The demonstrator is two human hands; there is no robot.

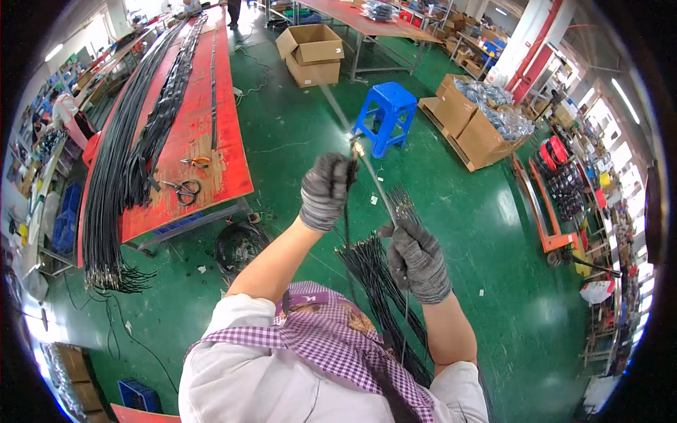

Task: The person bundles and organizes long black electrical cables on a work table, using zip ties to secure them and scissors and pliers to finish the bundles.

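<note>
My left hand (328, 190), in a grey striped knit glove, is closed around a black cable (346, 222). Metallic cable ends (358, 146) stick up just above that fist. Lower and to the right, my right hand (417, 261), gloved alike, grips a long thin grey rod (379, 187) that slants up and away, passing close to those ends. Whether rod and cable touch, I cannot tell. A bundle of black cables (377, 275) with brassy tips lies below and beside my right hand, partly hidden by my arm and apron.
On the left, a red-topped table (229, 169) bears long bundles of black cables (106, 190), scissors (187, 192) and orange-handled pliers (197, 162). Ahead stand a blue stool (388, 106) and a cardboard box (310, 70). Filled cartons (469, 130) sit on a pallet; an orange pallet jack (557, 242) is at right.
</note>
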